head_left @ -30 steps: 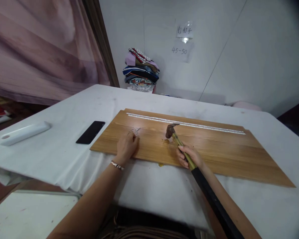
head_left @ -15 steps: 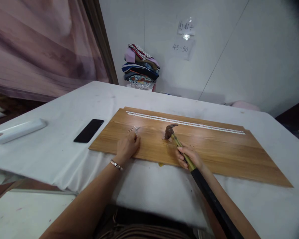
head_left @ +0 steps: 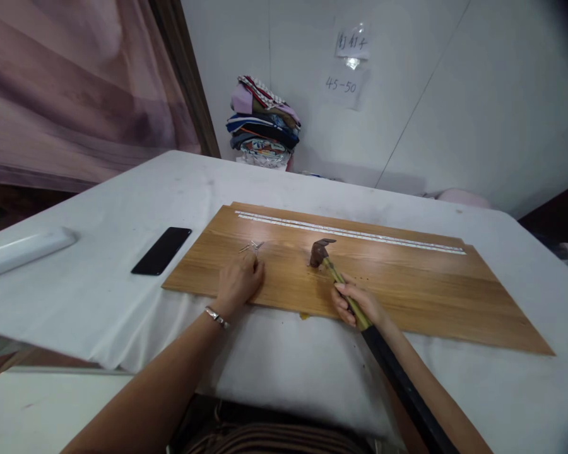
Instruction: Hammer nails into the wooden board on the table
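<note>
Hammer: 1; right grip: clasping it; left grip: cannot tell; strips: 2

Silver bracelet — dark, brown-striped garment

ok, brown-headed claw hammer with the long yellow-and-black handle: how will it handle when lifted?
The claw hammer probably feels front-heavy: its thick, metal-looking head sits at the far end. The straight handle looks rigid, so likely won't flex. It seems unlikely to roll, given the protruding curved claw.
</note>
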Demonstrator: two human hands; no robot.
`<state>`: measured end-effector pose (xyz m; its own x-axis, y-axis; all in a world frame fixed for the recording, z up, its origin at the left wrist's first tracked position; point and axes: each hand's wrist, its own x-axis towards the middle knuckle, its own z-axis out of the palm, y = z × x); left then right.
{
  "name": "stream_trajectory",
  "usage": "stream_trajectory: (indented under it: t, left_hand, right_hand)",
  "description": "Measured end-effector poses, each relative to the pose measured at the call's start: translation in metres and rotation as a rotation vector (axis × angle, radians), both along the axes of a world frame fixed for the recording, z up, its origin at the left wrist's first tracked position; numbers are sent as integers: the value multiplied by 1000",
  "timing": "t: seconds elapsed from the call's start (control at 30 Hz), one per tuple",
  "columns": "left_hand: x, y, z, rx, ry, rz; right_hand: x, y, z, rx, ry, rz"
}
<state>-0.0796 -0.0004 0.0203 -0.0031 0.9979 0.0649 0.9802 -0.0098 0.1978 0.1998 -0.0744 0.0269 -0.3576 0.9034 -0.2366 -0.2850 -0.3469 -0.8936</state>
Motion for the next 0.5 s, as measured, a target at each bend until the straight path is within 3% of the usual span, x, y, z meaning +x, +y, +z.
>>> stream_trajectory:
  t: [0.27,0.5]
  left_hand:
    - [1,1,3,-26,18,5]
    - [2,1,4,-33,16,-2]
  right_hand:
    - [-2,-3,7,-2,-15,19]
    - [-2,-1,2,-14,1,-4]
